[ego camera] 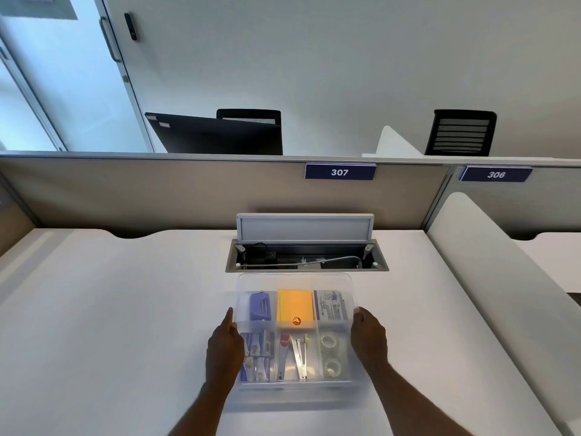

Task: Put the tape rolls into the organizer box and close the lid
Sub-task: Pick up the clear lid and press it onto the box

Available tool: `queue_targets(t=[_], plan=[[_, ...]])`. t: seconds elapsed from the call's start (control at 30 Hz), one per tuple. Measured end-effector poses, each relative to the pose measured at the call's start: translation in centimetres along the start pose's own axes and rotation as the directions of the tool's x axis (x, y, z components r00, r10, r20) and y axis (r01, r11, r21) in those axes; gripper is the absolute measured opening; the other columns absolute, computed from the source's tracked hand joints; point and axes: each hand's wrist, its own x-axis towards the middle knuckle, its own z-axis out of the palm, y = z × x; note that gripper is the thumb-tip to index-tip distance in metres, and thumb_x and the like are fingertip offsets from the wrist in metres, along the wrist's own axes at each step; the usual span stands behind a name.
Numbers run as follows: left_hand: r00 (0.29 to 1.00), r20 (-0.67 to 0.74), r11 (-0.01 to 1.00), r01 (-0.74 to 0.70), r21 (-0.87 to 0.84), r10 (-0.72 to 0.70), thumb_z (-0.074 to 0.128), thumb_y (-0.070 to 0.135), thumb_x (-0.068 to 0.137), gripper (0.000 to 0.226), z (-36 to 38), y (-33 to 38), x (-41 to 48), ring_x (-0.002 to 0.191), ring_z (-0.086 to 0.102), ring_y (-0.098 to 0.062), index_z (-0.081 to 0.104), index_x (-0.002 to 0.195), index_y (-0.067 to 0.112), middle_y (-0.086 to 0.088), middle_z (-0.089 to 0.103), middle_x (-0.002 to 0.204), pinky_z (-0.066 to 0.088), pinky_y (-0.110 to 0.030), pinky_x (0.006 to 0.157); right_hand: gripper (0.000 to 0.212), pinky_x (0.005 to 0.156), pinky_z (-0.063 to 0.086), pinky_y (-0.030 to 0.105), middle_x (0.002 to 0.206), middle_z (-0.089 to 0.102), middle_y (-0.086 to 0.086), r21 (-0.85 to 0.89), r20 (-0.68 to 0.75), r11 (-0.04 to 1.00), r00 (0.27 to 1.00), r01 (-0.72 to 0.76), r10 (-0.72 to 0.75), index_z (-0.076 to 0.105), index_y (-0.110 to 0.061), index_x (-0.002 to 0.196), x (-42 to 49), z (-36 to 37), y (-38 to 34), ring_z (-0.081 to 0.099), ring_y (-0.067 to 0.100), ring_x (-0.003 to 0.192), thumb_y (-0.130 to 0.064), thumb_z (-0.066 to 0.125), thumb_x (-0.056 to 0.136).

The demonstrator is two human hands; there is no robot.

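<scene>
A clear organizer box point(295, 396) stands on the white desk in front of me. Two clear tape rolls point(330, 341) lie one behind the other in its near right compartment. A translucent lid point(295, 281) lies over the box, with its far edge reaching a little past the compartments. My left hand point(224, 346) grips the lid's left edge. My right hand point(367, 338) grips its right edge. Through the lid I see a purple stapler, an orange sticky-note pad, a printed packet, staple boxes and metal tools in the other compartments.
Just behind the box, an open cable hatch point(306, 258) with a raised flap is set into the desk. A beige partition point(188, 190) labelled 307 closes the back. A white curved divider point(490, 265) bounds the right side.
</scene>
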Motion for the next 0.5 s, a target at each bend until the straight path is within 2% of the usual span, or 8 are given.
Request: queue_targets(t=[0.17,0.27,0.33,0.37,0.43,0.5], plan=[[1.0,-0.014,1.0,0.017,-0.002,-0.017,0.036,0.012,0.099,0.042,0.3,-0.4,0.4,0.098,0.064,-0.036,0.043,0.14,0.013,-0.02,0.064,0.121,0.051,-0.046,0.09,0.035,0.074,0.042,0.032,0.094,0.068,0.014,-0.04,0.032,0.993,0.994,-0.108,0.109,0.064,-0.009,0.086,0.9,0.0,-0.4,0.061,0.036,0.091,-0.026,0.037,0.097],[0.999,-0.031,0.999,0.033,0.009,-0.033,0.039,0.015,0.098,0.039,0.5,-0.3,0.5,0.101,0.065,-0.037,0.049,0.136,0.011,-0.018,0.063,0.126,0.051,-0.048,0.095,0.032,0.073,0.044,0.032,0.101,0.068,0.016,-0.053,0.137,0.98,0.971,-0.19,0.196,0.065,-0.008,0.092,1.7,-0.7,-0.7,0.062,0.035,0.096,-0.026,0.039,0.091],[0.994,-0.068,0.996,0.084,0.036,-0.082,0.041,0.021,0.097,0.034,0.3,0.2,1.3,0.102,0.063,-0.039,0.062,0.122,0.009,-0.019,0.066,0.119,0.049,-0.047,0.094,0.034,0.076,0.046,0.033,0.108,0.066,0.016,-0.106,0.218,0.971,0.948,-0.215,0.234,0.063,-0.006,0.103,2.5,-1.1,-1.1,0.061,0.034,0.103,-0.024,0.039,0.089],[0.992,-0.083,0.994,0.098,0.055,-0.093,0.042,0.025,0.096,0.034,0.1,0.4,1.9,0.098,0.064,-0.04,0.068,0.107,0.007,-0.021,0.069,0.11,0.049,-0.045,0.091,0.035,0.08,0.048,0.034,0.113,0.064,0.017,-0.131,0.235,0.966,0.94,-0.221,0.247,0.061,-0.005,0.108,2.8,-1.2,-1.4,0.06,0.034,0.106,-0.022,0.038,0.088],[0.992,-0.067,0.99,0.109,0.092,-0.104,0.043,0.03,0.096,0.042,-0.5,1.1,3.6,0.09,0.064,-0.041,0.071,0.084,0.001,-0.023,0.072,0.094,0.049,-0.042,0.084,0.036,0.088,0.049,0.036,0.12,0.063,0.017,-0.129,0.216,0.971,0.95,-0.203,0.227,0.058,-0.005,0.116,3.2,-1.2,-2.0,0.059,0.034,0.11,-0.017,0.043,0.086],[0.991,-0.052,0.989,0.128,0.072,-0.124,0.047,0.026,0.095,0.037,-0.7,1.5,5.2,0.1,0.063,-0.041,0.071,0.092,-0.002,-0.024,0.07,0.103,0.046,-0.041,0.091,0.048,0.091,0.049,0.036,0.127,0.061,0.016,-0.081,0.162,0.986,0.974,-0.144,0.156,0.05,-0.01,0.13,3.3,-1.3,-2.6,0.058,0.035,0.114,-0.013,0.049,0.082]])
